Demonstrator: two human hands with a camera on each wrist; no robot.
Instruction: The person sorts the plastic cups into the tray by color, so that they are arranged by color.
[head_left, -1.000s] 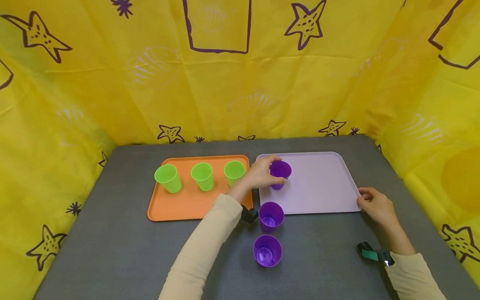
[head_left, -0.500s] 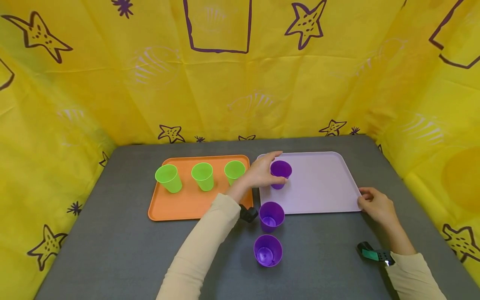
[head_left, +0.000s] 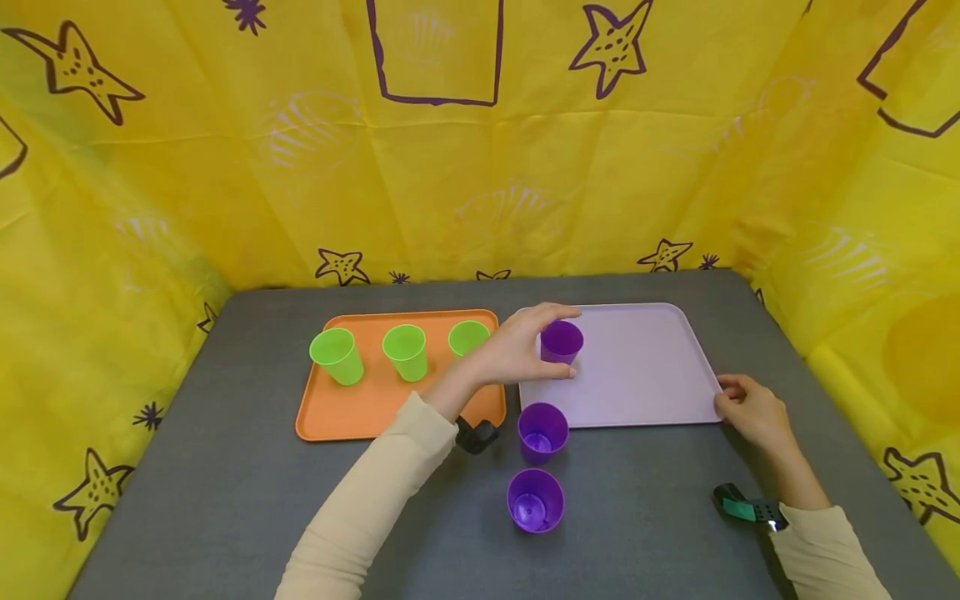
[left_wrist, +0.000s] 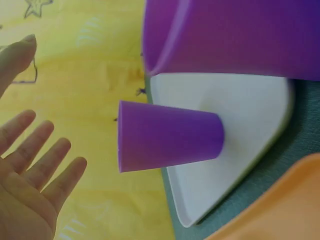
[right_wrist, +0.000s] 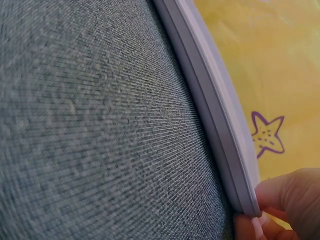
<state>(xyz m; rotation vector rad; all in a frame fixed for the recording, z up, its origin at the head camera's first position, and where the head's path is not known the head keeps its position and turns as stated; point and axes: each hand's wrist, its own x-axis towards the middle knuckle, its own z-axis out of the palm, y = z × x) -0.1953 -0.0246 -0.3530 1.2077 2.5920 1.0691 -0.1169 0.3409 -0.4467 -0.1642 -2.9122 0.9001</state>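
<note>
"One purple cup point(head_left: 561, 343). Location?"

"Upright on the lilac tray point(head_left: 637, 367), left-hand portion. Two like it on the grey table point(head_left: 637, 517), this side of the tray: a second purple cup point(head_left: 543, 433), and a third purple cup point(head_left: 536, 502) nearer the person."

"Condition, handling?"

"Plastic by the look of it. Presumably light and fairly stiff, slight give at the rim. Unlikely to break; smooth wall could slip in dry fingers. Narrower at the base, so a knock up high might tip it."

"Where to take hold?"

"Mid-wall, thumb and fingers on opposite sides, below the flare. Squeeze lightly."

"Left hand point(head_left: 517, 346)?"

"Beside the cup, thumb and fingers spread wide, gripping nothing; a gap shows in the left wrist view."

"Right hand point(head_left: 753, 412)?"

"Pinching the tray's near right corner, thumb above the rim, fingertips beneath. How far under they reach is hidden."

"Tray, handling?"

"Apparently rigid, shallow-lipped; best held at rim or corner, kept level while cups stand on it."
</note>
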